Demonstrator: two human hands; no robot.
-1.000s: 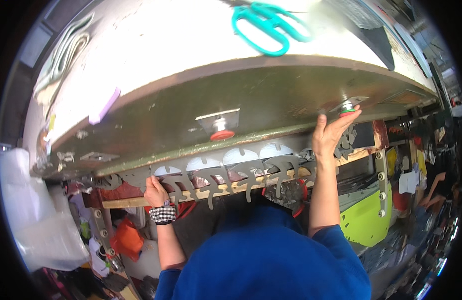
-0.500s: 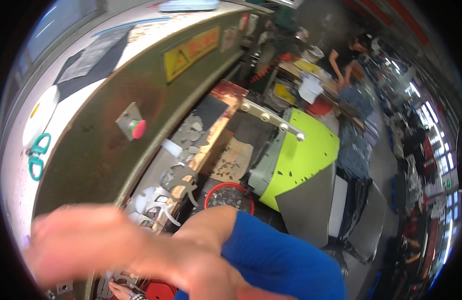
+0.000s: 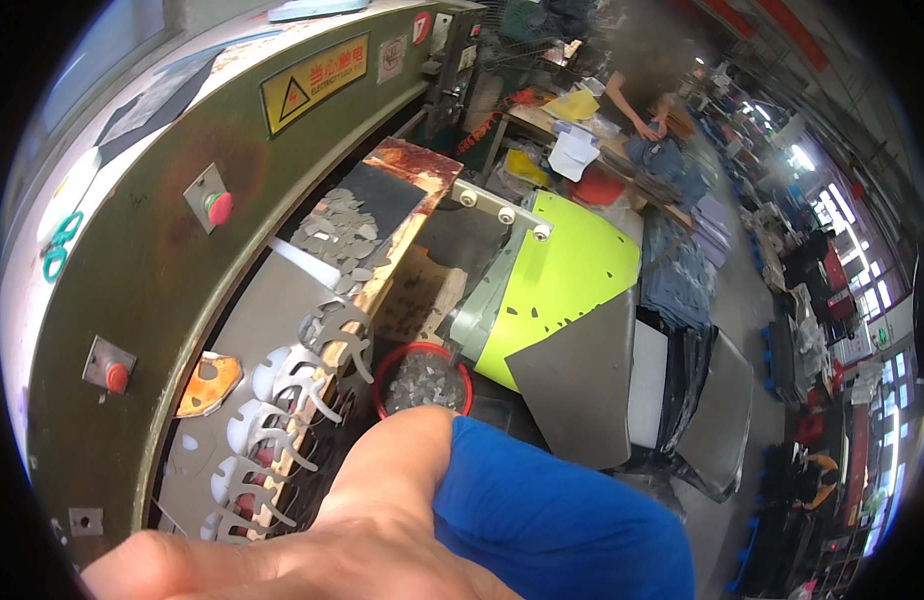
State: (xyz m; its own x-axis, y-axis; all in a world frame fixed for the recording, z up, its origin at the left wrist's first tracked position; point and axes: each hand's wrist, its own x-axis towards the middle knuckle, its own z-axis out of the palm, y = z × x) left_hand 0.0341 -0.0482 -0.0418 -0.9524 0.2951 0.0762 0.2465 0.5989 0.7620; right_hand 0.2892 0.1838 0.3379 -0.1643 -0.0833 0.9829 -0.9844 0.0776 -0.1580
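My right hand [image 3: 312,565] looms large at the lower edge, close to the camera, its arm bent and leaving a blue sleeve [image 3: 562,500]. Its fingertips are cut off by the frame, so whether it holds anything does not show. Just beyond it, a row of pale curved, pronged pieces [image 3: 267,430] lines the edge of the machine bed, with an orange-brown cut-out piece [image 3: 208,385] next to them. Further along the bed lie many small grey cut pieces [image 3: 337,230], heaped on a dark sheet. My left hand is out of view.
The green machine beam [image 3: 152,230] spans the left, with red push-buttons [image 3: 219,208] and a yellow warning sign [image 3: 312,83]. A red-rimmed bucket [image 3: 469,385] holds grey scraps. Beyond are a yellow-green panel [image 3: 572,270], a grey sheet [image 3: 582,390] and a co-worker's hands [image 3: 652,125] at a table.
My right hand has dropped toward the lower edge, uncovering the curved pieces and a lower button. The view has shifted, and a hand near the lower left edge has left it.
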